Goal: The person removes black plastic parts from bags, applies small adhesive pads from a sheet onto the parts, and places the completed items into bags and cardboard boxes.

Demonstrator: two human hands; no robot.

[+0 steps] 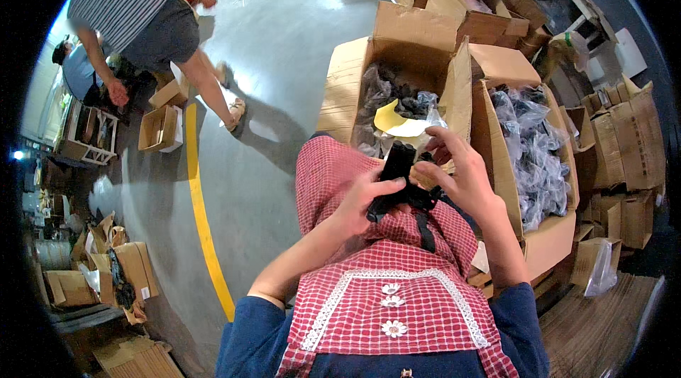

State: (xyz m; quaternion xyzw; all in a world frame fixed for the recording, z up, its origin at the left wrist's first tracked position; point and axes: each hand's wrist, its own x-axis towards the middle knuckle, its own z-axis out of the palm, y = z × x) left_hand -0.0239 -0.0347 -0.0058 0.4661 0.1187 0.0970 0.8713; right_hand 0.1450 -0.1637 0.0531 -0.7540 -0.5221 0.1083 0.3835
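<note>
Over my lap, my left hand [363,199] is closed round a black item [399,163] with a long dark body, its thumb lying across it. A black strap [425,231] hangs from the item over my red checked apron. My right hand [464,171] is at the item's right side, fingers bent about a small dark part of it; the exact grip is partly hidden. Just beyond my hands stands an open carton [346,87] holding dark pieces in clear plastic bags, with a yellow sheet [401,122] on top.
A second open carton [501,165], full of bagged dark items, stands to the right. More cartons [624,144] are stacked at the far right and back. A person in a striped top [124,2] is at the far left, beyond a yellow floor line [202,225]. Cardboard [135,271] lies at left.
</note>
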